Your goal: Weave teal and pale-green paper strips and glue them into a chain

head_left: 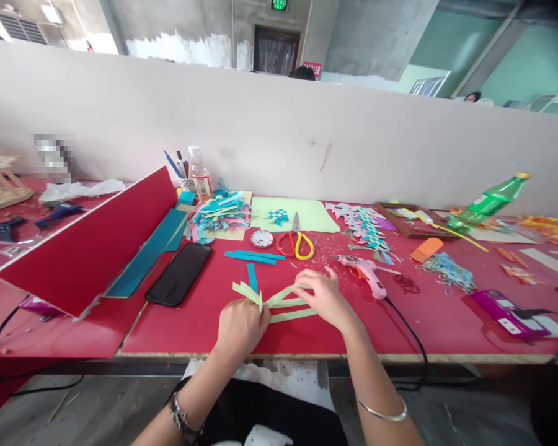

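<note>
Pale green paper strips (pixel 286 303) fan out between my two hands, low over the red table. My left hand (pixel 242 325) is closed around their left ends, where short tips stick up above the fingers. A blue paper strip (pixel 252 277) stands out just behind that hand. With thumb and fingertips together, my right hand (pixel 324 296) pinches the far end of one pale green strip. Beyond the hands lie several loose blue strips (pixel 255 257) and scissors with red and yellow handles (pixel 296 244). A pink glue gun (pixel 365 272) rests to the right of my right hand.
A black phone (pixel 179 274) and a red upright board (pixel 93 248) are at left. Behind them sit a paper-strip pile (pixel 221 214) and a clear bottle (pixel 199 173). A green bottle (pixel 490 201) leans at right, near a purple power strip (pixel 509 314). A white partition (pixel 260 136) borders the back.
</note>
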Available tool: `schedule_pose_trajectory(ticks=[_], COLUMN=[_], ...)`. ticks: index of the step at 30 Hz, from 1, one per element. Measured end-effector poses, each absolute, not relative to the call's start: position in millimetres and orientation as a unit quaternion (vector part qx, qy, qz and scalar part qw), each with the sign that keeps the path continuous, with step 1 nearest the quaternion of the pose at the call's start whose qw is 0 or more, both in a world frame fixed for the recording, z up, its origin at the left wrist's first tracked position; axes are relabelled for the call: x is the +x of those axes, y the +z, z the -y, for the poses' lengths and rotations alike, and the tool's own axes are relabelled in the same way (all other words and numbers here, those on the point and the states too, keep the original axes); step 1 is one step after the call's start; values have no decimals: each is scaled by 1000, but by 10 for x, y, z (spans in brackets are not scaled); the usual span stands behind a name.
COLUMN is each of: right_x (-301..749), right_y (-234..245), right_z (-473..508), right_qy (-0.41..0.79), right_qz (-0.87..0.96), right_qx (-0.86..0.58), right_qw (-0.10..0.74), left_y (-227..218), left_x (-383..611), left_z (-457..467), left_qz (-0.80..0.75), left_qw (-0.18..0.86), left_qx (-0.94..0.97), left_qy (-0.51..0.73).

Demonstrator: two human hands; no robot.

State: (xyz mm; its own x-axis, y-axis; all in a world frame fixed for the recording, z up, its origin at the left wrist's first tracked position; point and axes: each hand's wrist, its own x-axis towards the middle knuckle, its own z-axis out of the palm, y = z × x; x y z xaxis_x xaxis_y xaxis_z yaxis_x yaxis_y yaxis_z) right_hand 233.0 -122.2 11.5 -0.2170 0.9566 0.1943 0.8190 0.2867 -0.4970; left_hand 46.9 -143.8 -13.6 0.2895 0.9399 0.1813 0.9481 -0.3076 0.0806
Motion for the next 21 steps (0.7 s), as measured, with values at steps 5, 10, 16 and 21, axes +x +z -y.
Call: schedule_pose_trajectory(ticks=[5,10,16,21], right_x=[2192,1884,1733,1780], right_y=[240,86,-78,-2], right_z=[1149,1071,1053,1061], right_qy=[311,477,554,553], right_qz=[729,664,603,666], right_qx=[-536,-461,-445,-394], right_qw=[293,345,362,308], left_y=[-154,-179,-184,-259], left_x=[451,442,450,460], left_z=[1436,1426,1413,1409], left_qz=[580,569,582,587], left_qw=[26,28,12,29], left_qx=[-807,-814,-808,-803], left_qy=[-104,-115,-89,-102])
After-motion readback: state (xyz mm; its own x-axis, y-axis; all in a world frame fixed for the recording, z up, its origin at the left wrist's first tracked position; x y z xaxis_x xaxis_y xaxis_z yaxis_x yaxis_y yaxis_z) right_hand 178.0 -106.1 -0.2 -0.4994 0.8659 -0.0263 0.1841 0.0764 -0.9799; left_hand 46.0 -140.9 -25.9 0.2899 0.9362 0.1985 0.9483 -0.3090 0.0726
